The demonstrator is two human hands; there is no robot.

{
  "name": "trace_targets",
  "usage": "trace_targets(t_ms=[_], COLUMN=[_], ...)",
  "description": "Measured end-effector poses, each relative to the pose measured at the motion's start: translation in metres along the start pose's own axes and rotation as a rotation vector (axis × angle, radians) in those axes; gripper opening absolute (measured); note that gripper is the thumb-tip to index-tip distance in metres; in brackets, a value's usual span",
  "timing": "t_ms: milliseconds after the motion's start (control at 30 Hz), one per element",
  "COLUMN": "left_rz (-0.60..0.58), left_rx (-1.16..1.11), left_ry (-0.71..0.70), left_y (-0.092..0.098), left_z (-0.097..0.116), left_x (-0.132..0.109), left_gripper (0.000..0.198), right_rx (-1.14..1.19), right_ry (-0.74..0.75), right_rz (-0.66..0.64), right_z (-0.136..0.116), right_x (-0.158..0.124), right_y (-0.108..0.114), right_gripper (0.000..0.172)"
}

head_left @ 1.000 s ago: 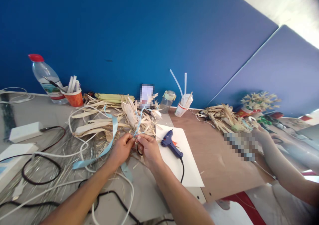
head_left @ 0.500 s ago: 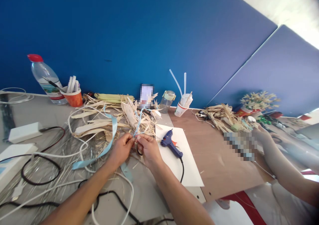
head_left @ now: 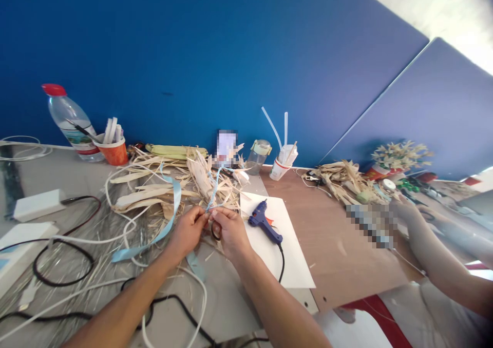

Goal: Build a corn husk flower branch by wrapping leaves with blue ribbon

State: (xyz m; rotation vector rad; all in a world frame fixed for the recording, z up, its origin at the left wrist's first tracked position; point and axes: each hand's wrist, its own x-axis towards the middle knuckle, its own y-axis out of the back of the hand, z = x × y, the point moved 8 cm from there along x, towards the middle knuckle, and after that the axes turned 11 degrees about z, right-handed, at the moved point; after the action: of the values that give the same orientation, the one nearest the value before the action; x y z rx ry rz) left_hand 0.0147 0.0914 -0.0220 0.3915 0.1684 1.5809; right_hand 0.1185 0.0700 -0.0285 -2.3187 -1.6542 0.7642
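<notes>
At the near edge a thick black cable (head_left: pixel 57 315) and a smooth white cable (head_left: pixel 205 291) loop across the grey tabletop (head_left: pixel 231 312); above them the person's forearms reach in from below. The left hand (head_left: pixel 189 231) and right hand (head_left: pixel 232 230) meet fingertip to fingertip — thumb and forefinger of each closed in a pinch on a thin light-blue twisted strand (head_left: pixel 215 186); the other fingers are curled in. The strand runs up from the fingertips, across the front of a tuft of pale dried husks (head_left: pixel 199 176); a dark ring-shaped thing shows beside the right hand's fingers, and I cannot tell whether they touch it.

Left of the hands a flat light-blue ribbon (head_left: pixel 177 196) curves over more husks; to their right a dark blue glue gun with an orange trigger (head_left: pixel 264 222) lies on a white paper sheet (head_left: pixel 295 261); well apart at the right, a co-worker's bare arm (head_left: pixel 427 250) reaches in over a brown board (head_left: pixel 339 250).

Farther back stand a white paper cup with clear straws (head_left: pixel 280 170), a clear jar with a pale green lid (head_left: pixel 258 160), an orange cup of white sticks (head_left: pixel 116 154) and a red-capped plastic bottle (head_left: pixel 79 127) — all before a blue partition (head_left: pixel 165 45).
</notes>
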Motion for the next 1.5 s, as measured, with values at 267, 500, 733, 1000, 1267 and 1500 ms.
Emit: trace_targets(t_ms=[267, 500, 733, 1000, 1267, 1500], left_rz=[-0.006, 0.004, -0.01, -0.011, 0.001, 0.027], left_rx=[-0.01, 0.003, -0.012, 0.013, -0.002, -0.021], left_ry=[-0.002, -0.019, -0.041, -0.041, -0.028, -0.025], left_y=[-0.0006, -0.0002, -0.002, -0.0011, 0.0002, 0.0014], left_z=[-0.0013, -0.0034, -0.0059, -0.0044, -0.0026, -0.0006], left_x=[0.0, 0.0007, 0.0021, 0.0016, 0.0008, 0.0004], left_gripper=[0.023, 0.023, 0.022, 0.023, 0.024, 0.024], right_rx=[0.01, -0.013, -0.02, 0.0, -0.008, -0.019], right_ry=[0.0, 0.022, 0.011, 0.023, 0.032, 0.034], right_rz=[0.009, 0.007, 0.013, 0.008, 0.008, 0.015], right_z=[-0.0017, -0.0036, -0.0043, -0.0039, -0.0026, -0.0032], right_x=[-0.001, -0.0017, -0.0033, -0.0025, -0.002, -0.0026], right_y=[-0.0001, -0.0011, -0.0015, -0.0004, -0.0001, 0.0001], right_gripper=[0.007, 0.006, 0.007, 0.007, 0.008, 0.008])
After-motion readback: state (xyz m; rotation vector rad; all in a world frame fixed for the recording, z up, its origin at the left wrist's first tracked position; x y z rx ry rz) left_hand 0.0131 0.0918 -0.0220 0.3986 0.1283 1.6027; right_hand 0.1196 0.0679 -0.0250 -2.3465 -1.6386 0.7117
